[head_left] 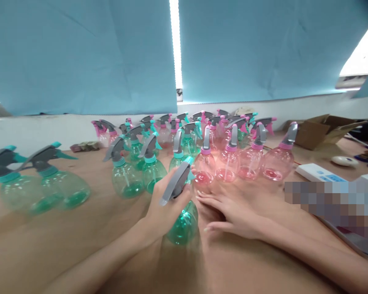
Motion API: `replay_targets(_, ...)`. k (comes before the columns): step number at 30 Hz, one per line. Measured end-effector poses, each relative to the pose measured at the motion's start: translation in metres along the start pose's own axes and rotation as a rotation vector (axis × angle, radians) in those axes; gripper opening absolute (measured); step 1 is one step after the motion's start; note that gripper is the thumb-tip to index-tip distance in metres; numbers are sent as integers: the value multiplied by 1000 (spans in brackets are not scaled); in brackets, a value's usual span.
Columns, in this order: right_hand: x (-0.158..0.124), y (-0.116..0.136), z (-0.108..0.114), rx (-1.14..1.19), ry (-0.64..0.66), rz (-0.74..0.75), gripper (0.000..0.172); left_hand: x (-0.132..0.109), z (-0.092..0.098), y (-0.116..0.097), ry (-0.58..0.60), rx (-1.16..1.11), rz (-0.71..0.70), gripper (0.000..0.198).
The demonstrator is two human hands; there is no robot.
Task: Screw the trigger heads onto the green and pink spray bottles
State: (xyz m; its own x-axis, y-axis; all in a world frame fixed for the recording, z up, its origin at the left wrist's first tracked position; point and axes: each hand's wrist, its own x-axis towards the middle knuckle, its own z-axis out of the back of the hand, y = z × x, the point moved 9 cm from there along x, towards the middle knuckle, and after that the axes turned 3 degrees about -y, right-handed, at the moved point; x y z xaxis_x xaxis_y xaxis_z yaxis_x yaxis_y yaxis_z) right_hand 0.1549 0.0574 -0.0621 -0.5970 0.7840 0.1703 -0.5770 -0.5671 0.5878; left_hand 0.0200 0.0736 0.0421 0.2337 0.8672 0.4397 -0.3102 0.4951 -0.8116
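My left hand is wrapped round the neck of a green spray bottle with a grey and teal trigger head. To its right, my right hand is spread low over the table, fingers apart, with nothing in it. Just beyond that hand stands a pink spray bottle, in a row with several others of its kind. Left of the held bottle are two green spray bottles close together. Further left, another pair of green bottles looks blurred.
Behind the front row, several pink and green spray bottles crowd toward the wall. An open cardboard box sits at the back right. Nearer are a white computer mouse and a white power strip. Blue blinds hang behind.
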Motion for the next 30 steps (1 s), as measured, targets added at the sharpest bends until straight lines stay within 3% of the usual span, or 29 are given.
replay_targets(3,3,16,-2,198,-50,-37,79,0,-1,-1,2,-2,-20,5)
replay_targets(6,13,43,-6,368,-101,27,80,-2,2,0,-7,9,-37,14)
replay_targets(11,39,80,-11,330,-182,79,81,-12,22,1,-47,92,-64,25)
replay_targets(16,62,113,-27,230,-203,56,77,-35,67,8,-131,171,-21,26)
replay_targets(25,108,197,-63,58,-296,253,60,-79,165,23,-352,264,124,25)
replay_targets(30,146,221,-81,32,-264,259,48,-87,208,43,-424,274,180,43)
